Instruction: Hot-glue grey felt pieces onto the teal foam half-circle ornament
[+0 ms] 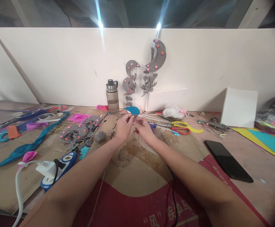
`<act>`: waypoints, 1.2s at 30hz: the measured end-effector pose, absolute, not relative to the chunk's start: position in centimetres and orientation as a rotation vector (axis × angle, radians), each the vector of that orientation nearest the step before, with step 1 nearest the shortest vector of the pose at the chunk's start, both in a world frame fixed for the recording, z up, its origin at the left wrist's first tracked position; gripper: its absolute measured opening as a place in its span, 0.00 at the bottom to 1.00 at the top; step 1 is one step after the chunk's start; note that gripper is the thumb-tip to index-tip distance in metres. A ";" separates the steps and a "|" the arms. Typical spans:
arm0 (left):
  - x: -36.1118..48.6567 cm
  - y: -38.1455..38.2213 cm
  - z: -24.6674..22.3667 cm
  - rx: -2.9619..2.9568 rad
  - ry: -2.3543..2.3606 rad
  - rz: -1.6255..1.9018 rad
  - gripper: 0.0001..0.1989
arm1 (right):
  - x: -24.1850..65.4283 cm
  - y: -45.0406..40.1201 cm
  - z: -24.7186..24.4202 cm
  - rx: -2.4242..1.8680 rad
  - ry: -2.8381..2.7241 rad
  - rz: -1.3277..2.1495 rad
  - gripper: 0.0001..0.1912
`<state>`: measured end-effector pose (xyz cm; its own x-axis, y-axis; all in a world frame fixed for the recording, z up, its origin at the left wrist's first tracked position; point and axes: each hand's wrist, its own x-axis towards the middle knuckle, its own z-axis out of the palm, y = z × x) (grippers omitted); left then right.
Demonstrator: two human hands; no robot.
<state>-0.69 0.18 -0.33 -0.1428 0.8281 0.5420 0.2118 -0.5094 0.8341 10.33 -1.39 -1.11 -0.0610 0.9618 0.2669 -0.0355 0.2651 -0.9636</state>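
Observation:
My left hand (124, 126) is closed in a pinch on the lower edge of a rounded blue felt piece (133, 110), with a bit of grey showing under it. Close beside it, touching or nearly so, my right hand (144, 130) has its fingertips pinched together at a thin grey yarn (122, 162), which trails down and loops on the cardboard. The fingers hide where yarn and felt meet. Left of my hands lies a ball of grey yarn (100, 136). Just right of them are scissors with red and yellow handles (181, 128) and a blue tool (152, 125), partly hidden.
A water bottle (112, 97) stands behind my hands. Grey moon hangings (157, 58) hang on the white wall. A power strip (65, 167) with a plugged-in charger lies left, a phone (228, 160) right. Grey felt pieces (77, 132) and blue scraps (35, 143) cover the left side.

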 end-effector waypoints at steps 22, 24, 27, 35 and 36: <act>-0.5 1.1 -1.4 1.538 1.081 1.548 0.09 | 12.4 -2.0 0.2 -1.081 -1.566 0.512 0.10; -0.6 0.8 -1.1 1.643 1.185 1.564 0.09 | 12.2 -2.2 0.4 -1.064 -1.553 0.525 0.10; -0.6 0.4 -0.7 1.748 1.259 1.556 0.09 | 12.2 -2.3 0.4 -1.051 -1.541 0.536 0.09; -0.6 0.4 -1.0 1.889 1.365 1.496 0.11 | 12.6 -2.0 0.2 -1.029 -1.476 0.537 0.09; -0.6 0.4 -1.0 1.918 1.381 1.498 0.10 | 12.5 -2.0 0.2 -1.028 -1.477 0.535 0.09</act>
<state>-0.64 0.43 -1.04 -0.0293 0.8374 0.5459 0.4764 -0.4684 0.7441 12.55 -2.04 0.23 0.0884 0.8328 0.5465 0.2892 0.5036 -0.8141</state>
